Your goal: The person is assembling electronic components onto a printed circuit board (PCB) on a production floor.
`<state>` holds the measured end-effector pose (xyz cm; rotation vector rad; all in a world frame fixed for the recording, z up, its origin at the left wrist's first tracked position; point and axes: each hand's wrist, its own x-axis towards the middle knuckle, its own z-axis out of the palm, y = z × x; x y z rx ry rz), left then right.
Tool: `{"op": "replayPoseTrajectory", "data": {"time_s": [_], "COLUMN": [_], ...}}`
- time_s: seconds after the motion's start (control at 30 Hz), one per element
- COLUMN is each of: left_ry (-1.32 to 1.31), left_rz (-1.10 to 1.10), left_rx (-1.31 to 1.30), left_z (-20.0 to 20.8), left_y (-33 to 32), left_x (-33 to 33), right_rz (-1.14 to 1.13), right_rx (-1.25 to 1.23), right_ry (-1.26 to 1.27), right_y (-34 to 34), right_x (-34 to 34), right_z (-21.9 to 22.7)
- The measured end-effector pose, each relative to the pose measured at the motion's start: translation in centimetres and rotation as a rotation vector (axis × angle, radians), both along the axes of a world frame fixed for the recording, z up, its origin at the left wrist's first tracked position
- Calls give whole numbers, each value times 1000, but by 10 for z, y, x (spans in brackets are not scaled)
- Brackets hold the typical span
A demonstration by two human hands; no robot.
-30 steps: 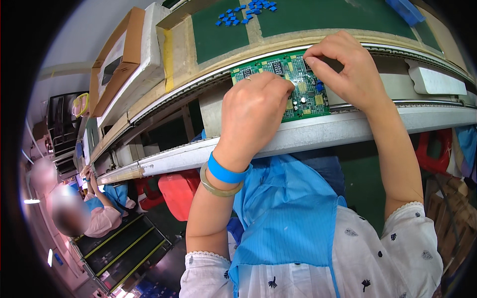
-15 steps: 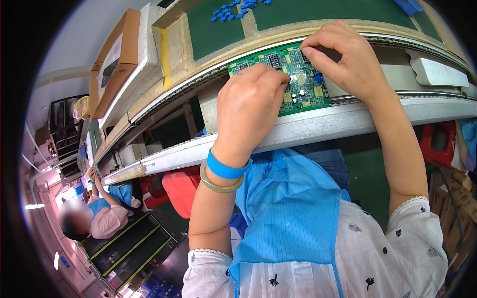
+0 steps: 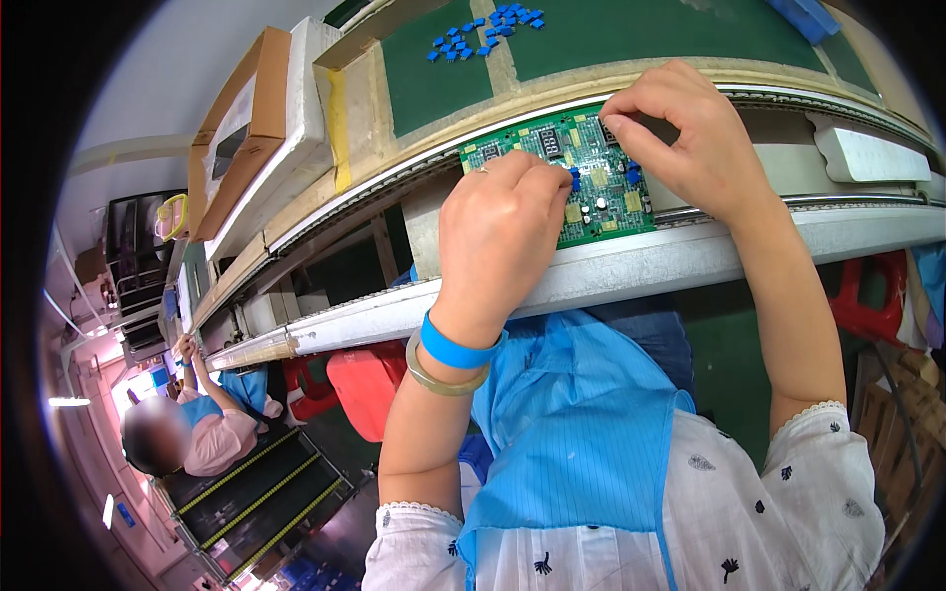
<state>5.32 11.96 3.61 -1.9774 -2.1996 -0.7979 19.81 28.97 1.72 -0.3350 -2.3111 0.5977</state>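
Left hand [image 3: 501,231] covers the near-left part of the green circuit board [image 3: 599,219]; its fingertips are tucked out of sight. Right thumb and forefinger partly cover the seven-segment display at the board's far-right corner. Blue bin [image 3: 803,18] cut off at far right.

Board sits between the conveyor's far rail [image 3: 424,141] and broad metal near rail [image 3: 650,261]. To the right, channel runs on to a white block [image 3: 867,153]; to the left, it continues past a pale plate. Loose blue components [image 3: 488,37] lie beyond the far rail.

Board lies under and between both hands. Left fingers curled, a blue part [image 3: 574,179] just beside them; cannot tell if gripped. Right hand [image 3: 695,138]: thumb and forefinger brought together at the board; cannot tell whether anything is pinched.
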Motion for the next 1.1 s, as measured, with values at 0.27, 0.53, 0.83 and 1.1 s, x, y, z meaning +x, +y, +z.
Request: {"op": "replayPoseTrajectory", "data": {"time_s": [0.27,0.53,0.83,1.1], "left_ry": [24,63,9,-34], "left_rz": [7,-12,-21,-5], "left_rx": [-4,34,33,53], "left_z": [-1,0,1,-1], "left_y": [-1,0,0,4], "left_x": [1,3,4,3], "right_rz": [-4,-5,-4,-14], "right_rx": [-41,-53,-39,-33], "right_ry": [-7,-2,14,10], "right_y": [-2,-2,-1,-1], "right_x": [-1,-1,0,2], "right_z": [1,2,1,0]}}
